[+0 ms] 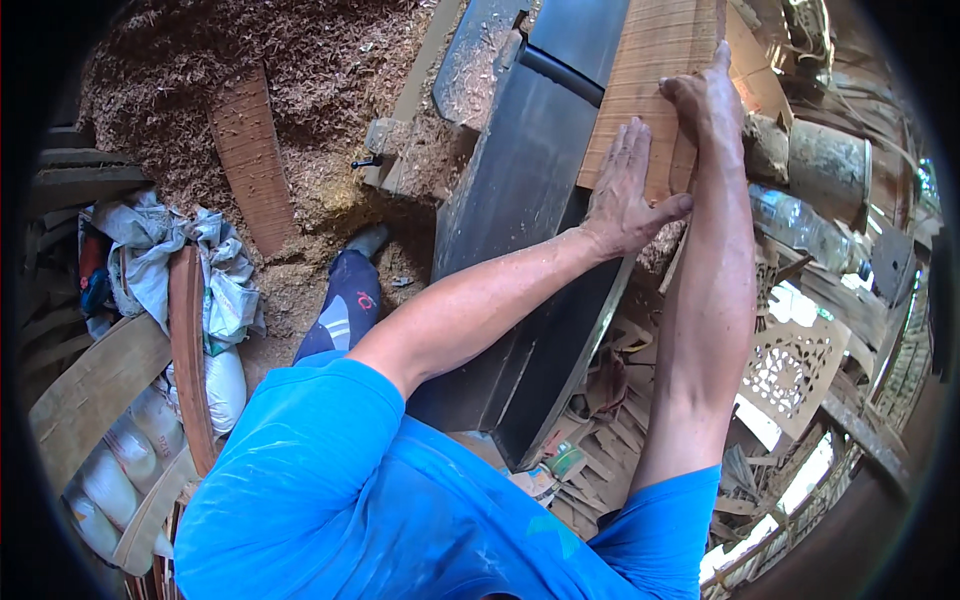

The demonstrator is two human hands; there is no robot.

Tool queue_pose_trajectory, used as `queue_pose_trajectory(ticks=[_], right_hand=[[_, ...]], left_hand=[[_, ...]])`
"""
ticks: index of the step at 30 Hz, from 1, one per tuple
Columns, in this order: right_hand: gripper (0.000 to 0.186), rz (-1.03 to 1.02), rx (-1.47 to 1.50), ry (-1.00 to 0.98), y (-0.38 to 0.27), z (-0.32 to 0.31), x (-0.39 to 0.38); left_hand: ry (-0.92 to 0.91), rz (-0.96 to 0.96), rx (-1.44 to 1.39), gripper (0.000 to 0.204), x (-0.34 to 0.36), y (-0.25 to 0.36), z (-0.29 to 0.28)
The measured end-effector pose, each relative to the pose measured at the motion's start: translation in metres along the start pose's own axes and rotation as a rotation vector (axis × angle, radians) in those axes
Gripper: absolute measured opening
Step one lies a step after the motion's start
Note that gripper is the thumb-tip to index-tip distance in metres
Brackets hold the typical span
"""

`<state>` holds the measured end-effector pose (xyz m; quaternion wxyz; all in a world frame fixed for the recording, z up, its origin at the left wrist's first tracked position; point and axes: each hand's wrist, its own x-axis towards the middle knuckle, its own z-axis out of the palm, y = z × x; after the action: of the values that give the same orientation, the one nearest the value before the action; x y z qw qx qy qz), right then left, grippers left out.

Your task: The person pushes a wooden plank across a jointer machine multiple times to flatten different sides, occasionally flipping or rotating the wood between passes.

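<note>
Wooden board (640, 85) is best kept flat on the dark metal bed (520, 150) by even palm pressure, fingers held well clear of the slot (562, 73) (presumably the riskiest spot). Its near end is covered by the left hand (630, 200), laid flat and unclosed; its right edge is met by the right hand (710, 100), whether clamped cannot be told. Warm brown, finely lined grain is shown.
</note>
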<state>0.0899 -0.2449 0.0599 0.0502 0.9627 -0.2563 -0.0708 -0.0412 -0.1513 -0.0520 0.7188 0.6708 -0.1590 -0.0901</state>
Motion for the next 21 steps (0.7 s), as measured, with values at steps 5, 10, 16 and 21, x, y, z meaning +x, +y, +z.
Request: queue_pose_trajectory(ticks=[5,10,16,21], right_hand=[[0.089,-0.086,-0.096,0.025,0.001,0.002,0.065],[0.056,-0.224,-0.029,0.058,-0.002,0.003,0.133],[0.102,0.001,0.070,0.141,-0.021,-0.009,0.201],[0.104,-0.028,0.128,0.041,0.026,0.005,0.222]], left_hand=[[0.020,-0.009,-0.019,0.127,0.056,-0.005,0.001],[0.040,-0.048,-0.009,0.128,0.117,-0.010,0.000],[0.017,-0.040,0.006,0.120,0.186,-0.011,-0.003],[-0.085,-0.039,0.001,0.096,0.182,0.006,0.005]])
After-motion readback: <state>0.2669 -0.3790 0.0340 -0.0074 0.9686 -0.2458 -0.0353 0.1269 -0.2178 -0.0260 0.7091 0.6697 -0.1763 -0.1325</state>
